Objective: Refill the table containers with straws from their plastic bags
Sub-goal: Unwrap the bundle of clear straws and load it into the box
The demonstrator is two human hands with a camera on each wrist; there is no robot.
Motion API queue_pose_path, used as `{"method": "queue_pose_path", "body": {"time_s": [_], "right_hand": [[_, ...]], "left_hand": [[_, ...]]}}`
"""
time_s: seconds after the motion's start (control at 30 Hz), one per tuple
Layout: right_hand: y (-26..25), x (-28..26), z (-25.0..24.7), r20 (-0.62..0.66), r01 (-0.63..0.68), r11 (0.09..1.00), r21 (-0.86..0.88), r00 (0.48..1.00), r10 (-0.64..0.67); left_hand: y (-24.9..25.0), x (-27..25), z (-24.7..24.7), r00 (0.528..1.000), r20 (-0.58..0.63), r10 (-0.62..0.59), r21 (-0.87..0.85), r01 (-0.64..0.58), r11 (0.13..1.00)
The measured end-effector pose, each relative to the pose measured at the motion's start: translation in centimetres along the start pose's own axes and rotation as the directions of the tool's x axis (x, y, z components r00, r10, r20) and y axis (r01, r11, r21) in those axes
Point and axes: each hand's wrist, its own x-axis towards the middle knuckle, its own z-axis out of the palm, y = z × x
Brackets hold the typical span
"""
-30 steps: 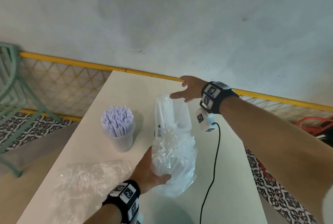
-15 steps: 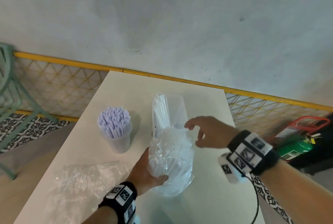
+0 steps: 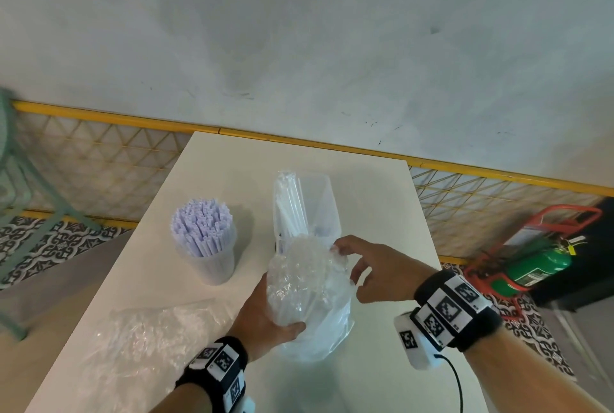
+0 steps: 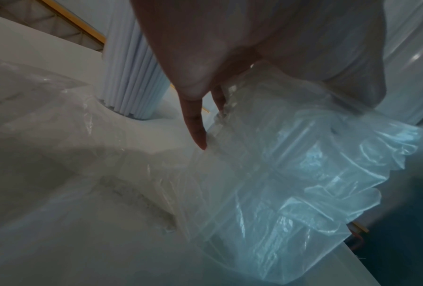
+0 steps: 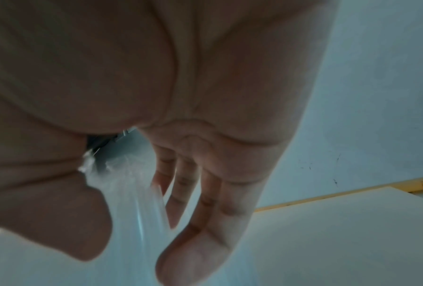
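A clear plastic bag of straws (image 3: 312,299) stands on the white table (image 3: 368,190). My left hand (image 3: 265,316) grips its near left side, thumb across the front; the straw bag (image 4: 291,174) fills the left wrist view. My right hand (image 3: 368,266) is at the bag's crumpled top, with the film (image 5: 129,193) running between thumb and fingers. Just behind the bag stands a tall clear container (image 3: 307,206) with a few white straws. Left of it, a round cup (image 3: 206,239) is packed with pale purple straws (image 4: 132,77).
An empty crumpled plastic bag (image 3: 149,339) lies at the table's near left. A black cable (image 3: 460,389) trails from my right wrist. A green chair (image 3: 20,200) stands off the left, a green fire extinguisher (image 3: 538,266) off the right. A wall with yellow mesh railing lies beyond.
My right hand has drawn back from the table's far edge to the top of the straw bag. The left hand has kept its grip on the bag.
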Motion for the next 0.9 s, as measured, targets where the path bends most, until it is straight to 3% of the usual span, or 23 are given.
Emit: {"method": "queue_pose_path", "body": {"time_s": [0.1,0.3,0.5,0.67,0.77,0.9], "right_hand": [[0.5,0.1,0.7,-0.008,0.03,0.999,0.01,1.0,-0.03],[1.8,0.8,2.2,-0.191,0.094,0.996,-0.005,0.977,-0.093],[2.0,0.9,2.3,-0.287,0.05,0.999,-0.02,0.956,-0.053],[0.8,0.5,0.4,-0.431,0.145,0.988,0.055,0.896,-0.108],[1.1,0.8,0.4,-0.422,0.16,0.973,0.165,0.903,-0.077],[2.3,1.8,2.0,-0.395,0.067,0.987,0.148,0.919,-0.003]], "left_hand": [[-0.2,0.1,0.0,1.0,-0.003,-0.001,0.0,0.001,1.0],[-0.7,0.4,0.1,1.0,-0.009,-0.018,0.021,0.018,1.0],[-0.7,0.4,0.1,1.0,-0.013,-0.006,0.022,0.006,1.0],[-0.6,0.4,0.2,1.0,-0.007,0.018,0.026,-0.018,1.0],[-0.5,0.3,0.1,1.0,-0.012,-0.006,0.013,0.006,1.0],[-0.3,0.2,0.1,1.0,-0.007,-0.004,0.015,0.005,1.0]]}}
